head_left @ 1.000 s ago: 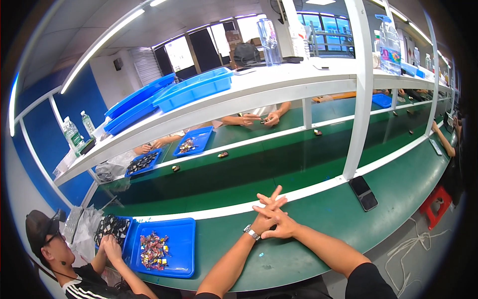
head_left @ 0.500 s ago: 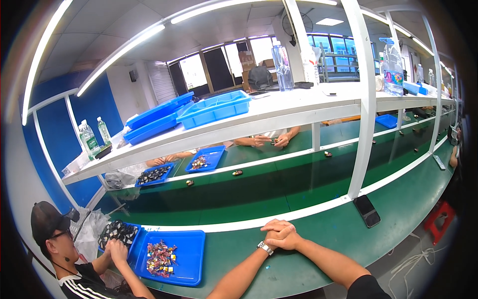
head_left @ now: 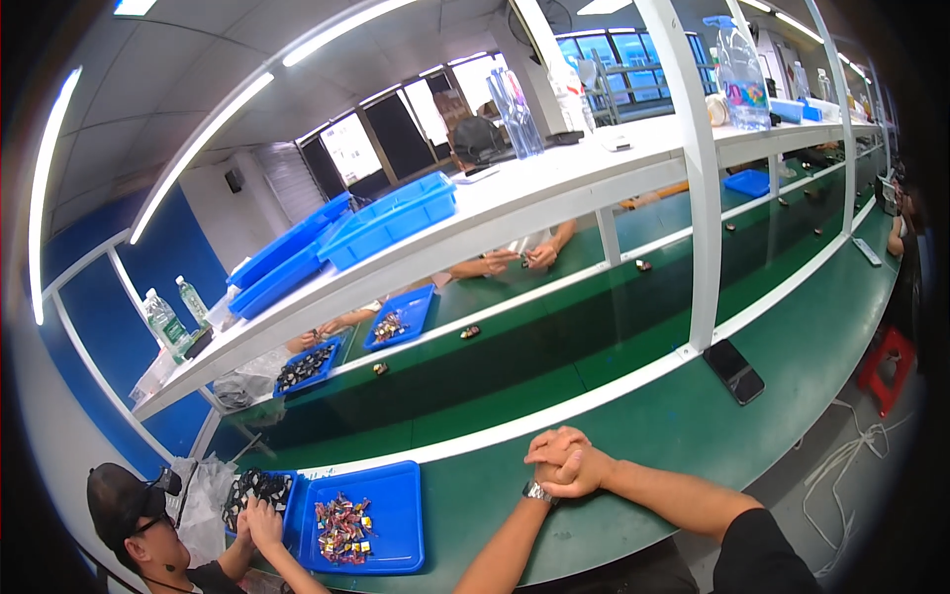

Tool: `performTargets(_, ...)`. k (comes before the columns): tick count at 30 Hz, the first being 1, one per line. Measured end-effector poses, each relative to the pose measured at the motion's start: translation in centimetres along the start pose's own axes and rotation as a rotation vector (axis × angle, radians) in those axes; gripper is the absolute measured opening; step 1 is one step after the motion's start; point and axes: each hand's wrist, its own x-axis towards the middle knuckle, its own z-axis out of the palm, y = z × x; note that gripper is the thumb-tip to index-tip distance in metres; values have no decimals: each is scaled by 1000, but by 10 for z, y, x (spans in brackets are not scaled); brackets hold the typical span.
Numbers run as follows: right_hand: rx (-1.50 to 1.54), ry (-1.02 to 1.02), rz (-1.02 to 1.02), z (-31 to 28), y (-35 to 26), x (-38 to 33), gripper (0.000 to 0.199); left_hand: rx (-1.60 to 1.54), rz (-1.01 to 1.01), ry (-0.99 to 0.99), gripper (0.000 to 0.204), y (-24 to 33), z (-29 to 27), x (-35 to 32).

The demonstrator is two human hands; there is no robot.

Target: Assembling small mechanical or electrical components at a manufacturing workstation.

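Two hands are clasped together on the green counter: left hand and right hand pressed into each other, fingers interlaced, holding nothing. A metal wristwatch sits on the left wrist. Both forearms enter from the lower edge. A black phone lies flat on the counter, well apart to the right of the hands, just beside the white shelf post. To the left, a blue tray holds a pile of small mixed-colour parts. A co-worker in a black cap sits at that tray, hands over a second tray of black parts. More blue trays rest on the white shelf above.
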Motion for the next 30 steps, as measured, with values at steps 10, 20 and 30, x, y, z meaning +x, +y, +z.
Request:
performTargets(10,68,13,23,28,19,43,48,100,-47,-111,47,-19,-61,10)
performTargets(20,97,7,-5,25,43,50,45,8,18,7,46,-42,-52,14)
performTargets(30,198,-43,32,28,54,43,56,-237,-167,-30,78,-30,-48,23)
